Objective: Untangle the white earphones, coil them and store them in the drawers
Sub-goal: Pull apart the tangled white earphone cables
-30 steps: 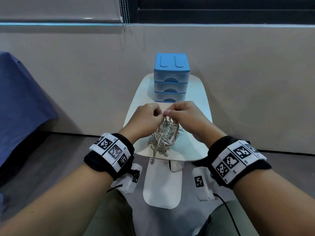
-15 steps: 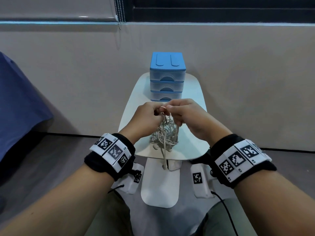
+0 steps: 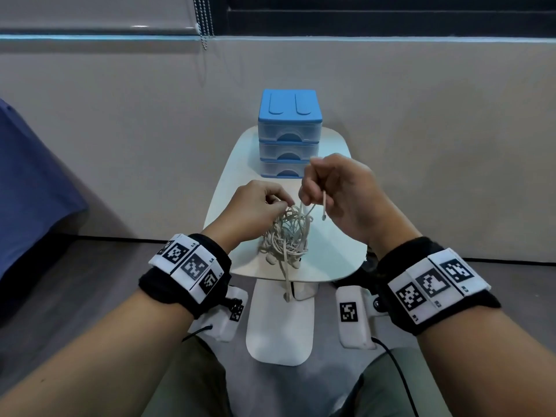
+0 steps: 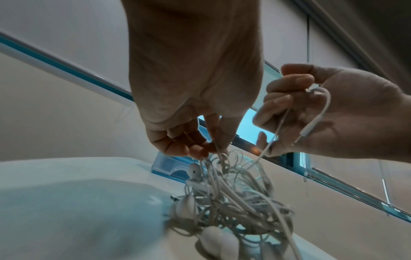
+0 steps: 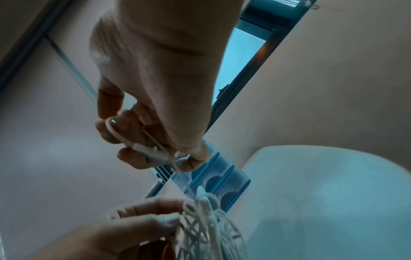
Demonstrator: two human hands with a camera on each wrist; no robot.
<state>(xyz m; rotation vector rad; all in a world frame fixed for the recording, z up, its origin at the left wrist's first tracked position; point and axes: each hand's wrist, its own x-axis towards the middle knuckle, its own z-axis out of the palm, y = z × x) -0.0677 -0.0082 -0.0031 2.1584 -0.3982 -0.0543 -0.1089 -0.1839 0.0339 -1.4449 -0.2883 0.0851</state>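
A blue cloth (image 3: pixel 33 188) lies left of the white table (image 3: pixel 334 251).

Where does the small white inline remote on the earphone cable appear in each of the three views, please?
Head: small white inline remote hangs below the right hand, centre.
Left wrist: remote right of centre, against the right palm.
Right wrist: remote left of centre, under the fingers.
Shared landmark: blue plastic drawer unit.

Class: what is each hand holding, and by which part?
Left hand pinches the top of the earphones tangle. Right hand grips one cable end pulled out of it, near the plug.
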